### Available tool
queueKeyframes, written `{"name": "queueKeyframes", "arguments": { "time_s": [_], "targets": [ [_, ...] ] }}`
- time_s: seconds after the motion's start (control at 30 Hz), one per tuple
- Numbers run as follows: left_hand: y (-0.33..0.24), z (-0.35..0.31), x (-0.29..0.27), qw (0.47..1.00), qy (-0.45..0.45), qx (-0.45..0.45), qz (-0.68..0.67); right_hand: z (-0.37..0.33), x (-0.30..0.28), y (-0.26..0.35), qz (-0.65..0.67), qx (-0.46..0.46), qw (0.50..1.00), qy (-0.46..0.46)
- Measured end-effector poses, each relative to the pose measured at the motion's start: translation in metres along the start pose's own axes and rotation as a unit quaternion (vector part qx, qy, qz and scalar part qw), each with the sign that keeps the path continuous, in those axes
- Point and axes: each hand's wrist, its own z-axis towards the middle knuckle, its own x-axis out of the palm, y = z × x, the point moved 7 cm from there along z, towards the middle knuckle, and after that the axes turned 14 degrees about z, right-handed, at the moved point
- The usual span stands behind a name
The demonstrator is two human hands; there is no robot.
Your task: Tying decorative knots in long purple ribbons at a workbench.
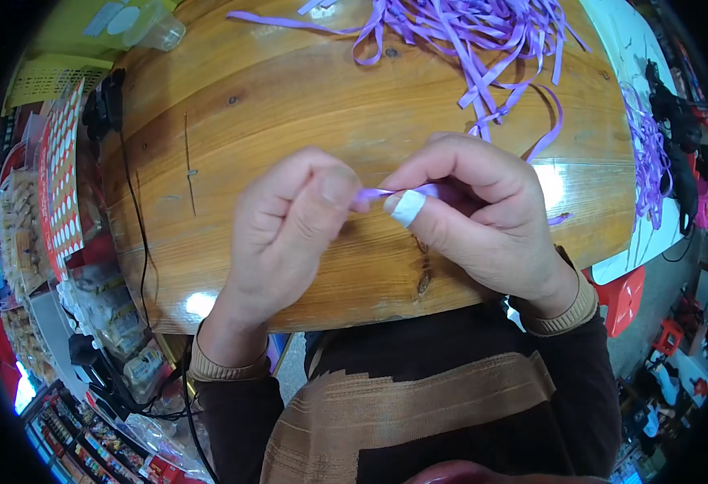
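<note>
Head view: a purple ribbon strip point(372, 194) is pinched between the left hand point(285, 234) and the right hand point(483, 214), held above the near middle of the wooden table point(289, 105). Both hands are closed on it, thumb against fingers. White tape is seen on one right fingertip point(408, 207). A pile of purple ribbons point(475, 32) is spread at the far right.

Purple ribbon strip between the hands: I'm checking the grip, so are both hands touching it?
Touching. The head view shows the purple ribbon strip pinched by the left hand and by the right hand.
</note>
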Motion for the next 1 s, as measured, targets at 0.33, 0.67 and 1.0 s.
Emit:
{"name": "queueKeyframes", "arguments": {
  "time_s": [0.33, 0.67, 1.0],
  "targets": [
    [0.0, 0.0, 0.004, 0.998, -0.011, -0.062, 0.02, 0.001, 0.002, 0.013, -0.12, -0.105, 0.987, 0.008],
    [0.001, -0.004, 0.012, 0.992, 0.08, -0.097, 0.016, 0.003, 0.007, 0.016, -0.216, -0.16, 0.963, 0.022],
    [-0.001, 0.001, 0.009, 0.995, 0.068, -0.015, 0.071, 0.002, 0.006, 0.018, -0.245, -0.168, 0.954, 0.031]
  ]
}}
